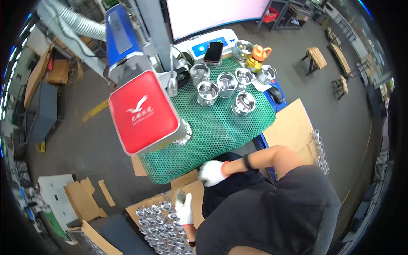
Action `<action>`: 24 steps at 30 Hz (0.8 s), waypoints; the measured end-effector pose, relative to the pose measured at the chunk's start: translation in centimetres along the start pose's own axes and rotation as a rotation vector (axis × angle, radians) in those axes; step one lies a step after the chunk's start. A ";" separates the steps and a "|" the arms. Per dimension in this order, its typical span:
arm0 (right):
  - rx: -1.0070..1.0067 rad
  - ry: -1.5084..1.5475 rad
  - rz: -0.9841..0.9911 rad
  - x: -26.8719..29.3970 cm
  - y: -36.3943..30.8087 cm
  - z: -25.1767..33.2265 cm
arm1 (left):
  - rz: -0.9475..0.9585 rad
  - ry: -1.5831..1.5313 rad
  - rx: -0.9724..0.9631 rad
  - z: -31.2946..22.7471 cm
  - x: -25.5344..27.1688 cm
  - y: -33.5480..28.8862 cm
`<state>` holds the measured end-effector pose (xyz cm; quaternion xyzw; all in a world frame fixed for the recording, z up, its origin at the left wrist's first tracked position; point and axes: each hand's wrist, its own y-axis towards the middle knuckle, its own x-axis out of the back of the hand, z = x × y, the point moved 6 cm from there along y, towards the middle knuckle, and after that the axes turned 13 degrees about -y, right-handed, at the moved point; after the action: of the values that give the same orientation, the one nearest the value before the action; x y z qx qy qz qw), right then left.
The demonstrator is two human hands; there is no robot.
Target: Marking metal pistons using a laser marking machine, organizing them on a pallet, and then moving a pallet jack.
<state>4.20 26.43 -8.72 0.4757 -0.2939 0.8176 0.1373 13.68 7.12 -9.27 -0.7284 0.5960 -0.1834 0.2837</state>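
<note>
The person's left hand (184, 209), in a white knitted glove with greyish fingertips, is beside rows of shiny cylindrical metal cups (159, 227) on brown cardboard (132, 209); whether its fingers grip anything, I cannot tell. The white-gloved right hand (212, 173) is blurred in front of the dark-clothed lap, its grip likewise unclear. Beyond it lies a green perforated mat (208, 131), bearing more shiny metal cups (208, 93) toward its far side. A red-fronted, boxy machine head (144, 112) overhangs the mat's left part.
</note>
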 end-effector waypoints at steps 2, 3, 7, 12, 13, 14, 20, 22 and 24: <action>-0.229 0.228 0.138 1.0 -6.9 -5.1 | 0.098 0.123 -0.129 -1.0 -1.0 1.9; -0.402 0.132 0.045 3.7 -9.7 -8.1 | 0.122 0.180 -0.138 -1.6 -1.5 2.5; -1.096 -0.265 -0.653 12.0 -19.9 -18.2 | 0.224 0.365 -0.222 -4.0 -4.6 4.0; -1.206 0.009 -0.398 9.4 -18.0 -23.4 | 0.250 0.426 -0.319 -4.6 -5.0 2.5; -1.142 -0.146 -0.455 10.2 -16.6 -21.7 | 0.218 0.427 -0.327 -4.1 -3.8 1.6; -1.130 -0.134 -0.463 10.3 -16.0 -20.6 | 0.191 0.429 -0.335 -3.5 -2.7 0.7; -0.645 -0.148 -0.623 9.5 -11.0 -5.2 | -0.241 -0.026 -0.087 7.0 7.0 -6.6; -0.404 -0.011 -0.418 7.3 -7.2 0.0 | -0.346 -0.231 0.008 8.3 7.6 -8.0; -0.075 0.137 -0.215 8.3 -3.7 6.9 | -0.228 -0.729 0.070 7.4 6.2 -7.2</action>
<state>6.61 24.69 2.30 0.4421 -0.2616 0.8172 0.2614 25.02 3.49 -10.92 -0.7972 0.3646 0.0372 0.4797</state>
